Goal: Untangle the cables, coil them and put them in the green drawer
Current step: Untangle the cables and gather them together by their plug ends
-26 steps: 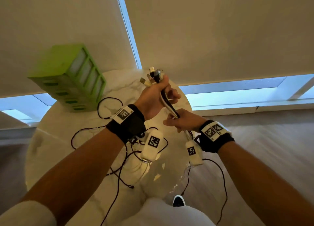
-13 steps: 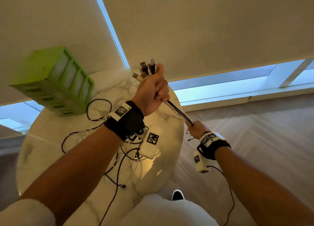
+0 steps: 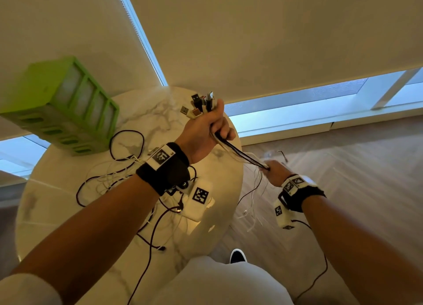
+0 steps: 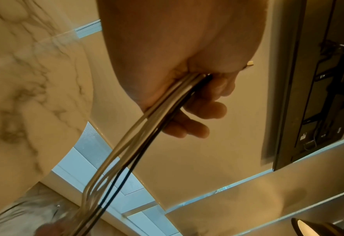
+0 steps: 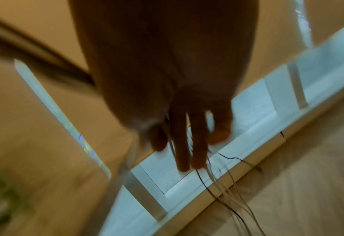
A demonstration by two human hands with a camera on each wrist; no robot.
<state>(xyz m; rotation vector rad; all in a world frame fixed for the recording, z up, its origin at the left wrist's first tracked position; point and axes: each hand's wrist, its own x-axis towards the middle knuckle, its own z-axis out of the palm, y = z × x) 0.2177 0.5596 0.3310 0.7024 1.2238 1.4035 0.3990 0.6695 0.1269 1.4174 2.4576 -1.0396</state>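
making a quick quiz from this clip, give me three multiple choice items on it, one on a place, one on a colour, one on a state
1. Where does the green plastic drawer unit stand?
A. on the round white marble table
B. on the wooden floor
C. on the person's lap

2. What colours are the cables in the held cable bundle?
A. red and blue
B. black and white
C. all green

3. What is the left hand doing?
A. lying flat on the table
B. hanging free with nothing in it
C. gripping the bundle just below its plug ends

Answers: 1 A, its base sits on the marble top. 2 B, dark and pale strands run to the right hand. 3 C, its fingers curl round the strands.
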